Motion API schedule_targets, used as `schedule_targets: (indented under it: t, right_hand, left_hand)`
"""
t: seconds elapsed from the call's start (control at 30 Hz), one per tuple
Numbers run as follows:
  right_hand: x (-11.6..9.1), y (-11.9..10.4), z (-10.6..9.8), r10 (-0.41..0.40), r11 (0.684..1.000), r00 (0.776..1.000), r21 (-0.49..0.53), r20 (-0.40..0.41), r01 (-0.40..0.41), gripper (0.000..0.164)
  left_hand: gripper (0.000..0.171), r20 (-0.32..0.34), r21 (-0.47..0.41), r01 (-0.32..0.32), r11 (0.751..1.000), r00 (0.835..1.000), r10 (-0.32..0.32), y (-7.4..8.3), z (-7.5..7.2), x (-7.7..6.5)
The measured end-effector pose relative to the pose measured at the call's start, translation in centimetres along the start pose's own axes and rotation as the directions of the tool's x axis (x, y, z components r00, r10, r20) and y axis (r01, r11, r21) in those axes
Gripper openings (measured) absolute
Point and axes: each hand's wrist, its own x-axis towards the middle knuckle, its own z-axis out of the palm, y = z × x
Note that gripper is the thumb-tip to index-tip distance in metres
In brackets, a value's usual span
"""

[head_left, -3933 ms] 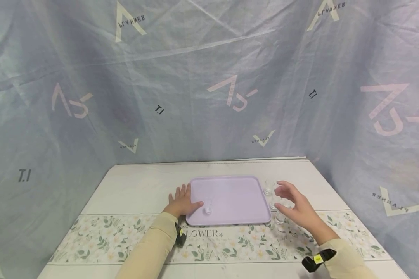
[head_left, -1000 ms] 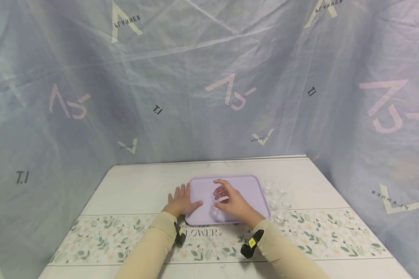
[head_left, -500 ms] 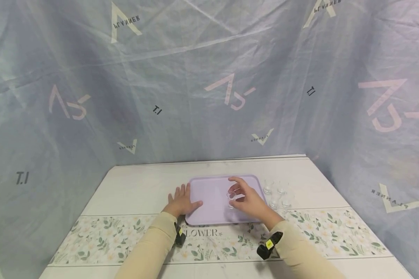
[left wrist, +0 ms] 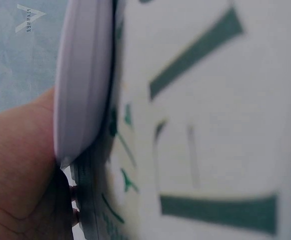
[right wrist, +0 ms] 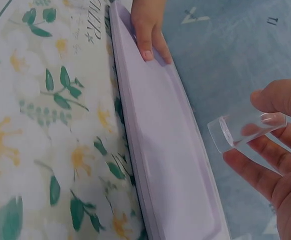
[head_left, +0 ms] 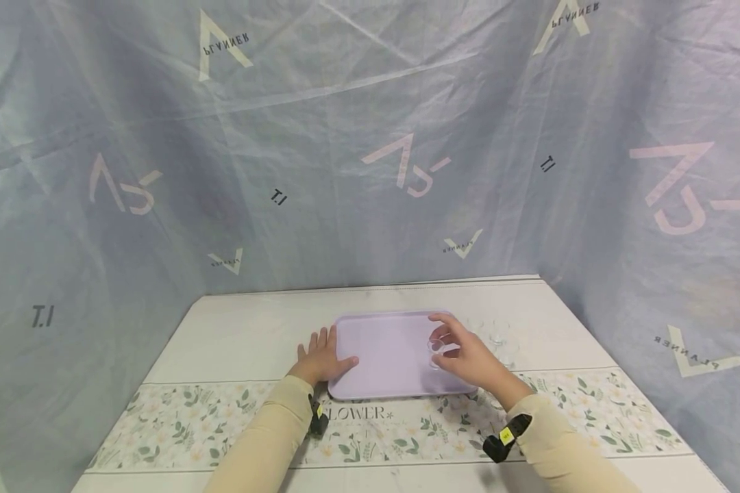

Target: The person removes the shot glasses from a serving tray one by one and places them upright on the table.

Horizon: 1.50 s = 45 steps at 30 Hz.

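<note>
My right hand [head_left: 469,355] pinches a small clear shot glass [head_left: 436,346] between thumb and fingers, over the right part of a lilac tray [head_left: 382,349]. In the right wrist view the shot glass [right wrist: 245,131] has a thick base, and the tray [right wrist: 170,150] lies beyond it. My left hand [head_left: 322,357] rests on the tray's left edge with fingers spread and its thumb over the rim. The left wrist view has the tray's side [left wrist: 83,80] up close beside that hand [left wrist: 20,155].
Several more clear glasses [head_left: 497,337] stand right of the tray, partly hidden behind my right hand. A white table cover [head_left: 253,329] with a floral band [head_left: 179,424] lies beneath. Grey-blue curtains [head_left: 321,171] enclose the table's back and sides.
Holding the shot glass, my right hand has moved rightward across the tray over the last second. At the earliest frame that hand was by the glasses, and one stood near my left thumb. Left hand unchanged.
</note>
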Motion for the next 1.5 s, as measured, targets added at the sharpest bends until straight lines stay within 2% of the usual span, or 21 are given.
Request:
schedule_targets:
  t: [0.33, 0.6, 0.7, 0.83, 1.07, 1.37, 1.5]
  right_hand:
    - [-0.7, 0.0, -2.3, -0.005, 1.0, 1.0, -0.011, -0.011, 0.005, 0.076]
    - [-1.7, 0.6, -4.5, 0.001, 0.996, 1.0, -0.089, -0.015, -0.003, 0.073]
    - [-2.1, 0.8, -5.3, -0.004, 0.994, 1.0, -0.109, -0.025, 0.001, 0.074]
    - [-3.0, 1.0, -6.5, -0.01, 0.992, 0.999, -0.123, -0.044, 0.004, 0.074]
    - [-4.8, 1.3, -8.6, -0.005, 0.979, 0.996, -0.203, -0.087, -0.013, 0.075]
    - [-7.2, 1.9, -10.4, 0.03, 0.957, 0.99, -0.281, -0.137, -0.068, 0.077]
    - [-8.0, 2.3, -10.7, 0.025, 0.958, 0.989, -0.281, -0.143, -0.065, 0.078]
  left_hand:
    - [0.102, -0.003, -0.01, -0.005, 1.0, 1.0, 0.005, -0.4, -0.1, 0.5]
    - [0.102, 0.004, -0.021, 0.001, 1.0, 1.0, -0.001, -0.3, -0.6, 0.4]
    - [0.105, -0.007, -0.041, -0.008, 0.999, 1.0, 0.008, -0.5, -0.3, 0.7]
    - [0.108, -0.018, -0.057, -0.019, 0.998, 1.0, 0.018, -0.6, -0.1, 0.9]
    - [0.102, 0.0, -0.045, -0.001, 0.999, 1.0, 0.001, 0.1, -0.7, 0.4]
    - [0.103, 0.016, -0.009, 0.008, 1.0, 1.0, -0.008, -0.3, 0.5, 1.0]
    - [0.101, 0.015, -0.013, 0.014, 1.0, 1.0, -0.014, -0.2, 0.3, 0.6]
